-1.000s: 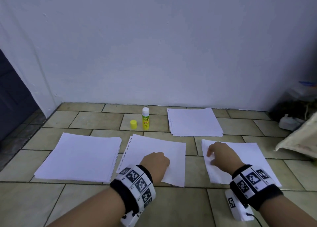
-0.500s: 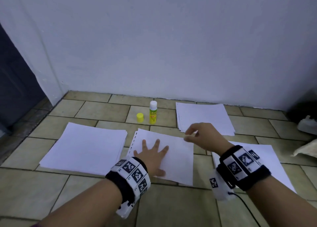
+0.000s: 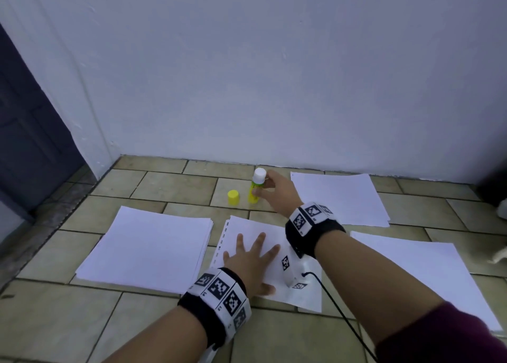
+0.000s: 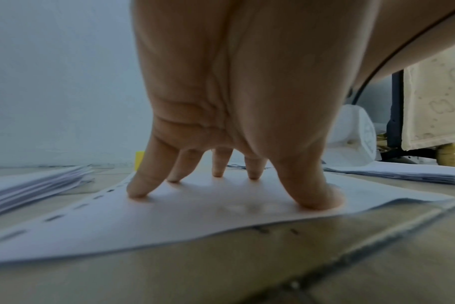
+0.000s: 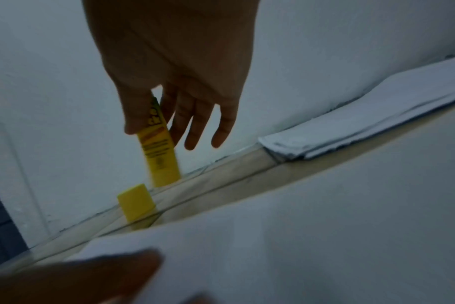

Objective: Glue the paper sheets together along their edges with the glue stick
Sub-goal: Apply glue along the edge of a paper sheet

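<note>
Fingers (image 5: 143, 115) round cylindrical glue stick (image 3: 256, 188)

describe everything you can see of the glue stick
The glue stick is a slim yellow tube with dark print and a white top, uncapped; its yellow cap stands apart on the floor tile to its left. It stands near the wall, roughly upright. The right hand pinches its upper part between thumb and finger.

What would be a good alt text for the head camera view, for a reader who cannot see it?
The right hand pinches an upright glue stick on a tiled floor, its yellow cap standing beside it. The left hand presses flat on a punched sheet. Three more paper piles lie around, by a white wall.
</note>
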{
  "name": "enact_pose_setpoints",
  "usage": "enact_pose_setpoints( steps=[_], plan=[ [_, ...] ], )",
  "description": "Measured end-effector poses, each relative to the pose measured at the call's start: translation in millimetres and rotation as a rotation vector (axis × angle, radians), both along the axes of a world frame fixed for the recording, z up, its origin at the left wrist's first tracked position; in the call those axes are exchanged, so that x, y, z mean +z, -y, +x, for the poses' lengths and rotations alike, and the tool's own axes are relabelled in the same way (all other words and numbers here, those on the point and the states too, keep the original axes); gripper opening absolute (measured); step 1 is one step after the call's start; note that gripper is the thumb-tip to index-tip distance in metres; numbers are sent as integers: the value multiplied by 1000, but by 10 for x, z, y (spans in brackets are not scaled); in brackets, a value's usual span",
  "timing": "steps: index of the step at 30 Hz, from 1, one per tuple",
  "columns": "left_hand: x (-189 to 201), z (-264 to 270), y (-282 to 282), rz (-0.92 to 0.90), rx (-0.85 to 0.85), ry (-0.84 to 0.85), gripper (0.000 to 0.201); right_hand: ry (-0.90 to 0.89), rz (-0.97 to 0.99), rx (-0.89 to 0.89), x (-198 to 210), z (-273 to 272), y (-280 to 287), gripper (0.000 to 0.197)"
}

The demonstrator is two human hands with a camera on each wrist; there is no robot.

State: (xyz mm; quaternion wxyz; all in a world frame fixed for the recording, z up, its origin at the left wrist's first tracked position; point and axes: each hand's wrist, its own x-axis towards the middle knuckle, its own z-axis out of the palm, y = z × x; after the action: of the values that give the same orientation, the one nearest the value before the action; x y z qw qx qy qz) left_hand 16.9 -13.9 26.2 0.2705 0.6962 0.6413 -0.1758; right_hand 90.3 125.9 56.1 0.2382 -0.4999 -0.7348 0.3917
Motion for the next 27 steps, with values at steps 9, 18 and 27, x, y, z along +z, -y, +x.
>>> enact_pose_setpoints(
  steps=[9, 18, 27],
  plan=[
    [158, 114, -47, 77, -36, -65, 90, 262, 63, -28, 468, 1021, 247, 38],
    [258, 288, 0, 90, -66, -161, 94, 54, 84, -228, 310, 1346, 578, 32],
    [126, 239, 39, 108, -53, -148, 92, 438, 234, -70, 193, 1103, 629, 24]
  ],
)
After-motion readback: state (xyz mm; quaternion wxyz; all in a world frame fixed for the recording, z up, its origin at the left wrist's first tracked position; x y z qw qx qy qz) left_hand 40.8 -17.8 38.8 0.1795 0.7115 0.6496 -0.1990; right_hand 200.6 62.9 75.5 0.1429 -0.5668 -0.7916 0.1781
